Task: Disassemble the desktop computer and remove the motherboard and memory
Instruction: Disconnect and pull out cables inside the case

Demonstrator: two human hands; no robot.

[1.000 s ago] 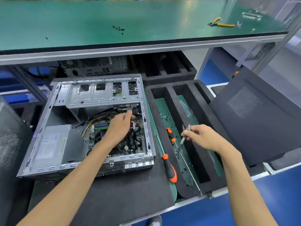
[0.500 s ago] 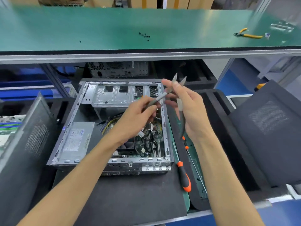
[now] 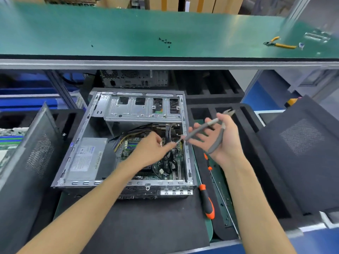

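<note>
While the open computer case (image 3: 128, 143) lies on its side on the black mat (image 3: 146, 217), the motherboard (image 3: 165, 162) sits inside it among cables. Right hand (image 3: 222, 142) holds grey-handled pliers (image 3: 211, 132), handles spread, fingers loosely around them. Left hand (image 3: 152, 149) pinches the tip of one pliers handle over the board. Orange screwdriver (image 3: 207, 204) lies just right of the case.
</note>
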